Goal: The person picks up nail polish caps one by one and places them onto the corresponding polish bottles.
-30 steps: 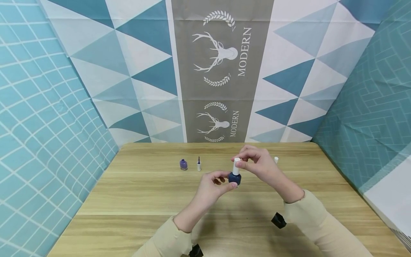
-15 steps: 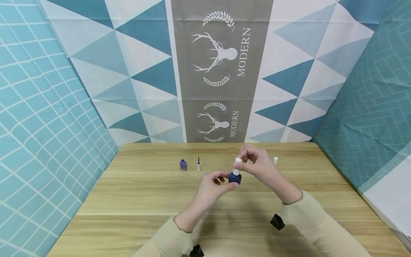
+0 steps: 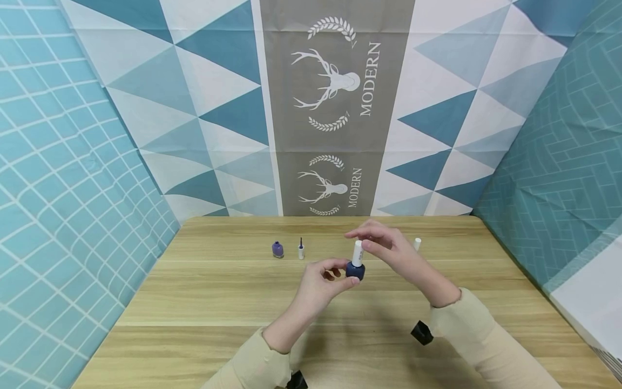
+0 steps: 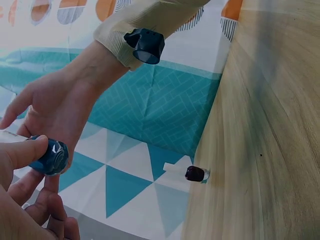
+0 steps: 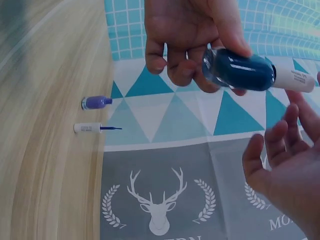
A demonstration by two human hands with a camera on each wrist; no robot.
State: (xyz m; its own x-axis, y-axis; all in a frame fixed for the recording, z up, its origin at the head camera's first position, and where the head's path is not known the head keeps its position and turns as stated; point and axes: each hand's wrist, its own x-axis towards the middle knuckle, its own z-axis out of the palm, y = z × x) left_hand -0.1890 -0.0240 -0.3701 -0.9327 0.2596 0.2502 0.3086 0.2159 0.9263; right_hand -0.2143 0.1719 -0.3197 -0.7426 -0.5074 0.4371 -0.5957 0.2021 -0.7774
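Observation:
My left hand point(image 3: 316, 283) pinches a dark blue nail polish bottle point(image 3: 355, 271) between thumb and fingers, holding it above the table. Its white cap point(image 3: 357, 254) sits on top and points up. In the right wrist view the bottle point(image 5: 242, 70) shows clear glass at its base and small print on the cap. My right hand point(image 3: 396, 253) is at the cap, thumb beside it and fingers stretched out past its top. An uncapped purple nail polish bottle point(image 3: 277, 249) stands farther back, left of its white cap point(image 3: 301, 252), which stands with the brush upward.
Behind my right wrist, the white cap point(image 3: 417, 243) of another polish bottle peeks out; the left wrist view shows that bottle as dark point(image 4: 195, 173). The wooden table point(image 3: 204, 302) ends at a patterned cloth backdrop point(image 3: 325, 108), with cloth on both sides.
My right fingers were curled round the cap half a second ago; they have loosened and stretched out past it. The left hand and bottle stay almost where they were.

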